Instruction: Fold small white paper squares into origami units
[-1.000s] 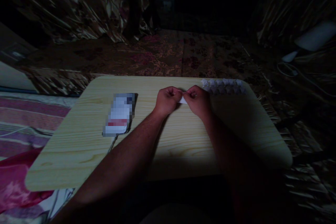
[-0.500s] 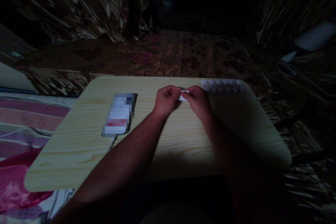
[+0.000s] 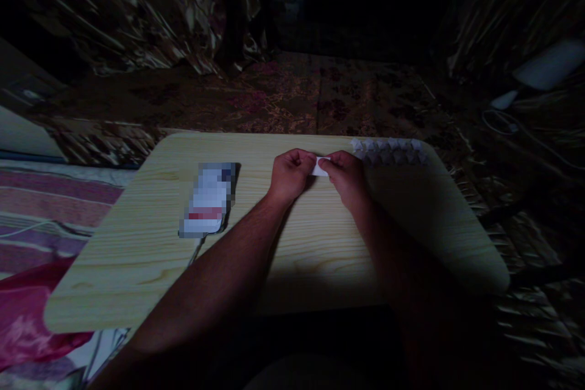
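Between my two hands is a small white piece of paper (image 3: 322, 169), low over the far middle of the wooden table (image 3: 315, 244). My left hand (image 3: 291, 173) pinches its left end with thumb and curled fingers. On its right end, the thumb of my right hand (image 3: 346, 175) presses down, with the fingers bent behind. Most of the paper's edges are covered by the fingers. Just right of my right hand, small white folded paper pieces (image 3: 393, 151) stand in two rows along the far right edge.
A phone (image 3: 208, 201), its screen blurred out, lies on the left of the table with a cable (image 3: 195, 251) running toward me. Patterned cloth (image 3: 292, 91) lies past the far edge. A white lamp (image 3: 548, 66) is at the right, a striped bed cover (image 3: 55, 201) at the left.
Almost nothing differs. The right thumb has shifted very slightly right on the paper, showing a little more of it; both hands keep their hold.
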A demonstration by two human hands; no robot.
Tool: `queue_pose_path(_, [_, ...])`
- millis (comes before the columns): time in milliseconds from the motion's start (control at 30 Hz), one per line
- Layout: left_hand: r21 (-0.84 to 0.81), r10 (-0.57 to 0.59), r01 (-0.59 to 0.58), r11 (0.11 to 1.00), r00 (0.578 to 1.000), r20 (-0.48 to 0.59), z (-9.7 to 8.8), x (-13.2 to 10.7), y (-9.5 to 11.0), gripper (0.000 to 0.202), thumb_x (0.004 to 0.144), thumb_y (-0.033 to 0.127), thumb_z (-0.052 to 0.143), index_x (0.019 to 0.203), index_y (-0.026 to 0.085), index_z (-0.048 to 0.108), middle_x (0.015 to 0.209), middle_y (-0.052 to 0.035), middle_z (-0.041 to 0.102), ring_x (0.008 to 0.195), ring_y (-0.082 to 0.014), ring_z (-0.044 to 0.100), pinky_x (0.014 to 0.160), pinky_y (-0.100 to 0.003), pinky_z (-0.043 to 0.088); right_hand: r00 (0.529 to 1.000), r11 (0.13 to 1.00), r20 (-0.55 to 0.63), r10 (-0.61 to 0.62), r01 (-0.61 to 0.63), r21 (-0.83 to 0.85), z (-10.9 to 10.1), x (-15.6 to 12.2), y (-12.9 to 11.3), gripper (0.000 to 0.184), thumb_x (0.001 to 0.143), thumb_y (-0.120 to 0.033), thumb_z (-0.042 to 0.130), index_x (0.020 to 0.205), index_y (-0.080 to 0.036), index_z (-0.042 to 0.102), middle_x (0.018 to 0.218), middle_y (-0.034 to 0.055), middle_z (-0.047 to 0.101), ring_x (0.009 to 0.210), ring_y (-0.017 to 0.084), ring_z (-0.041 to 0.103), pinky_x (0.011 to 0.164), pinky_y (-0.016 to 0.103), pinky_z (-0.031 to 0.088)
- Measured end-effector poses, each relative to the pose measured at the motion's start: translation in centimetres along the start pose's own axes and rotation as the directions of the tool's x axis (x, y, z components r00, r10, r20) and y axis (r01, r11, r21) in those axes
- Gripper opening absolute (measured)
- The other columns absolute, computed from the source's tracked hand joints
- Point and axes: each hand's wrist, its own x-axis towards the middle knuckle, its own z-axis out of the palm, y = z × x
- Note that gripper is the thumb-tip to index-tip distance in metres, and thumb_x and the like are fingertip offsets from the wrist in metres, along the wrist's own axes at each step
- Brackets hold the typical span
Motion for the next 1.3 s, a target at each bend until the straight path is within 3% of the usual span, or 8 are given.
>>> queue_pose_path(167, [-0.013,-0.008,0.007,1.0,1.0,-0.017,-0.1,0.1,0.0,0.021,0.071,0.035,0.074,0.072,0.014,0.069,0.062,0.0006,0.063,0.053,-0.0084,0.05,0.052,-0.022,0.039,0.999,1.0,0.032,0.005,-0.005,-0.001,-0.1,0.1,0.1,0.031,0.071,-0.047,0.07,0.066,-0.02,0.057,0.052,-0.0056,0.051,0.05,0.01,0.044,0.049,0.024,0.033])
queue_pose_path(567, [-0.06,-0.066,0.064,0.996,0.997,-0.03,-0.1,0.2,-0.1,0.02,0.069,0.033,0.075,0.07,0.014,0.068,0.06,0.0008,0.062,0.052,-0.0079,0.048,0.05,-0.022,0.038,1.0,1.0,0.004,-0.015,0.015,-0.002,-0.1,0.2,0.1,0.032,0.066,-0.048,0.073,0.068,-0.02,0.059,0.054,-0.0052,0.053,0.052,0.011,0.047,0.051,0.024,0.036])
queue_pose_path(833, [-0.031,-0.026,0.025,0.999,0.999,-0.024,-0.1,0.3,-0.4,0.025,0.071,0.038,0.073,0.072,0.014,0.068,0.061,0.0,0.063,0.053,-0.0087,0.05,0.052,-0.022,0.039,1.0,1.0,0.022,-0.016,0.016,-0.014,-0.5,0.1,0.2,0.03,0.072,-0.048,0.07,0.069,-0.019,0.061,0.053,-0.0048,0.055,0.049,0.011,0.047,0.049,0.025,0.035])
queue_pose_path(1300, [0.012,-0.027,0.026,1.0,0.999,0.018,0.0,0.4,-1.0,0.025,0.075,0.038,0.07,0.07,0.015,0.065,0.059,0.0008,0.06,0.051,-0.0086,0.047,0.049,-0.023,0.037,0.994,0.997,-0.089,-0.066,0.069,0.04,0.0,0.2,0.5,0.026,0.075,-0.039,0.066,0.06,-0.02,0.056,0.046,-0.0064,0.048,0.048,0.01,0.043,0.053,0.025,0.034])
